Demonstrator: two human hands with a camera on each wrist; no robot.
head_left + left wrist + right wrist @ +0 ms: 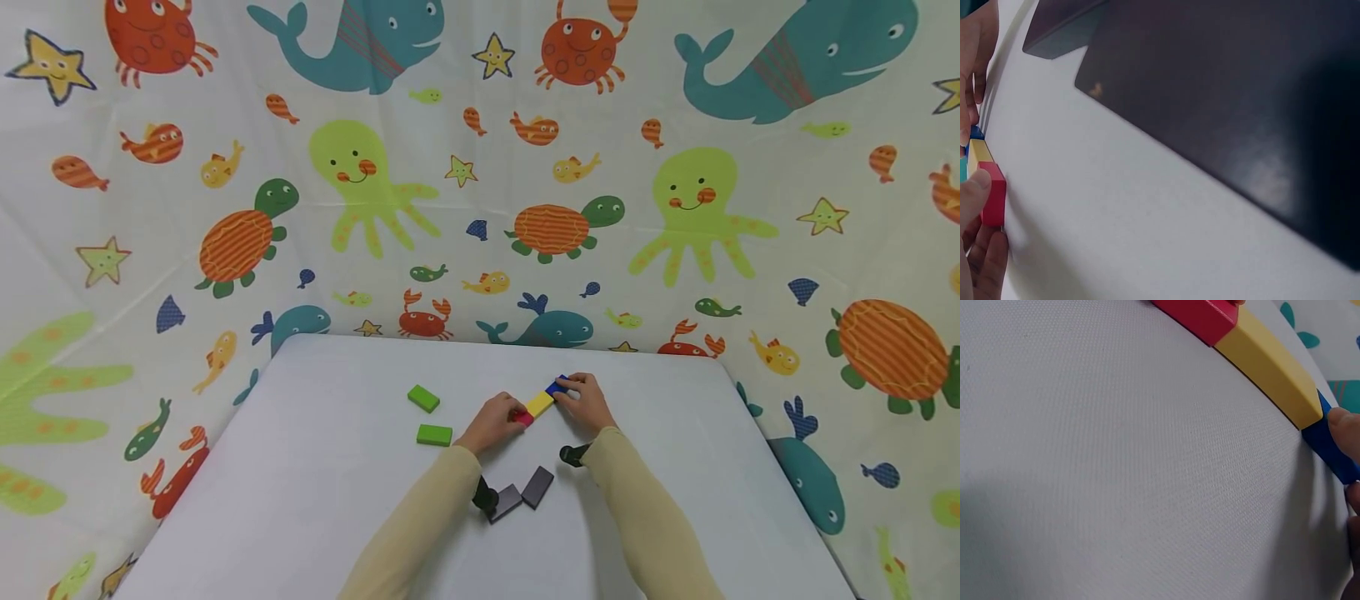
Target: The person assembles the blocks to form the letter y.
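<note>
Left hand (492, 422) pinches the red block (522, 418), right hand (586, 402) the blue block (557, 387), either end of the yellow block (539, 404), one diagonal row.

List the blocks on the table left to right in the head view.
Upper green block → lower green block → left dark block → red block → yellow block → blue block

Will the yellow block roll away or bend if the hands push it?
Probably not. The yellow block has flat faces and sharp corners, so it would likely slide on the white table rather than roll. It looks stiff and lies flat, so tipping seems unlikely. The red block and blue block sit against its ends.
</note>
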